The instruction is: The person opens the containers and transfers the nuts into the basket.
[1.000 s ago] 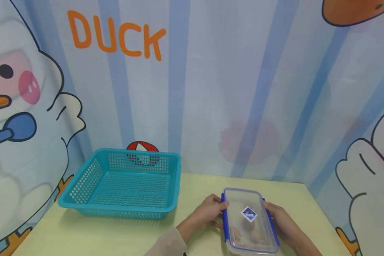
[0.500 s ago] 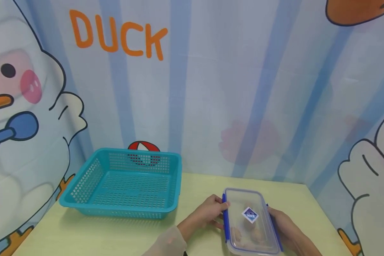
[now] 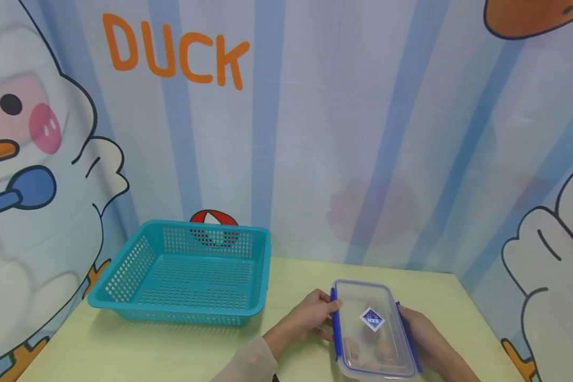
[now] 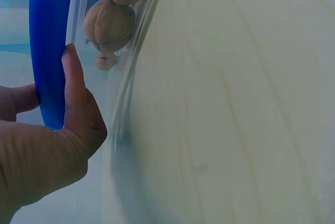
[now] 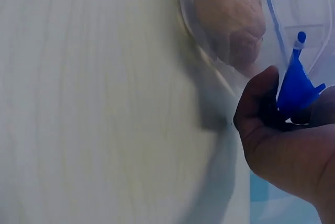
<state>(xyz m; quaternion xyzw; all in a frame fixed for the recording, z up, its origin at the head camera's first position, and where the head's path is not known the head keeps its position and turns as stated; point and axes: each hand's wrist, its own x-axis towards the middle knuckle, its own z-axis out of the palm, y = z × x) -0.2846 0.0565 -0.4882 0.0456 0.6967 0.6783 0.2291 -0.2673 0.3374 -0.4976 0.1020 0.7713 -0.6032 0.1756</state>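
A clear food container [image 3: 360, 300] with a blue-edged lid and a diamond sticker rests on the table at the right. Walnuts [image 4: 110, 25] show through its clear wall. At its left side, my left hand [image 3: 310, 318] holds the long blue latch [image 4: 49, 56] between thumb and fingers. My right hand [image 3: 427, 339] is at the opposite side, fingers curled at the other blue latch [image 5: 298, 90], which stands out from the wall. Part of the right fingers is hidden behind that latch.
A turquoise perforated basket [image 3: 196, 276] stands at the left of the pale yellow table [image 3: 296, 270]. Behind the table hangs a blue-striped curtain [image 3: 305, 132] with duck drawings and the word DUCK.
The right-side latch has swung outward from the container, and my right hand has shifted slightly outward and down with it. My left hand and the container stay about where they were.
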